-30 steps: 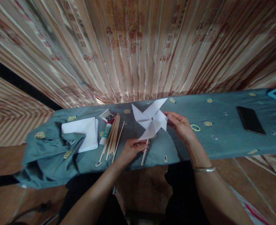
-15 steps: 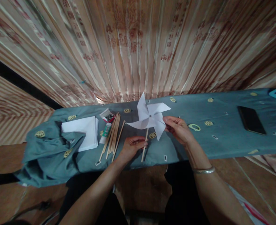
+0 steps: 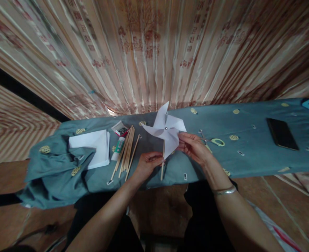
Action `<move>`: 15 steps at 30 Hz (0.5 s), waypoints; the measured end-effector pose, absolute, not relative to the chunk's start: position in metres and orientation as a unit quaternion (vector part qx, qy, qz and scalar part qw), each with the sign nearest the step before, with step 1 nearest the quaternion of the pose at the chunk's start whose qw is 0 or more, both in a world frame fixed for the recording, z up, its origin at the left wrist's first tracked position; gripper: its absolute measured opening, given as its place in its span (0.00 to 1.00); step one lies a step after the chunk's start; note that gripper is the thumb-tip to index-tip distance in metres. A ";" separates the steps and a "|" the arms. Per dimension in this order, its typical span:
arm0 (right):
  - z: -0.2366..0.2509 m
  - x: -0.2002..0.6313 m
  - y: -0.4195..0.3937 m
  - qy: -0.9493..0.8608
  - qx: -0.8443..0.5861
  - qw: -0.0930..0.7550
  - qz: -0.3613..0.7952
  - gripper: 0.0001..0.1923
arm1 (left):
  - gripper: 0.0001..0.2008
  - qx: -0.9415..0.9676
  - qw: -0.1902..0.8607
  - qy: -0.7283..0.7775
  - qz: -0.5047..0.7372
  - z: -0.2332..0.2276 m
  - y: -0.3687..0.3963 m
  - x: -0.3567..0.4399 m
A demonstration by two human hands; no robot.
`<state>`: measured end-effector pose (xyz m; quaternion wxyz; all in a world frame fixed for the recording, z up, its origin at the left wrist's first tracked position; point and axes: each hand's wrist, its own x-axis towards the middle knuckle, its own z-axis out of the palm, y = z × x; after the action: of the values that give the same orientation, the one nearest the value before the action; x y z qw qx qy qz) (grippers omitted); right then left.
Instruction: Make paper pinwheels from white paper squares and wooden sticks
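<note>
Desk (image 3: 249,157) under blue-grey cloth. White paper stack (image 3: 93,147) at left, wooden sticks (image 3: 127,150) just beside it. White paper pinwheel (image 3: 165,131) held above desk centre. Left hand (image 3: 146,164): fingers closed on its stick. Right hand (image 3: 193,148): fingertips pinch a lower blade.

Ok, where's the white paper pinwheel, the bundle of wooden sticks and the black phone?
white paper pinwheel (image 3: 165,130), head view, near its centre pin
bundle of wooden sticks (image 3: 125,151), head view, mid-length
black phone (image 3: 282,134), head view, screen middle
</note>
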<state>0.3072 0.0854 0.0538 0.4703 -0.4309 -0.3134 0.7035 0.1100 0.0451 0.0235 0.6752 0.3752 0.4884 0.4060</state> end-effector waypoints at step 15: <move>0.063 0.316 0.075 -0.407 -0.474 0.416 0.661 0.23 | 0.18 0.367 0.676 0.487 0.414 0.028 0.046 0.109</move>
<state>0.3161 0.0746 0.0628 0.4158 -0.4737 -0.4068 0.6612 0.1088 0.0458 0.0279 0.6761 0.3666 0.4867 0.4143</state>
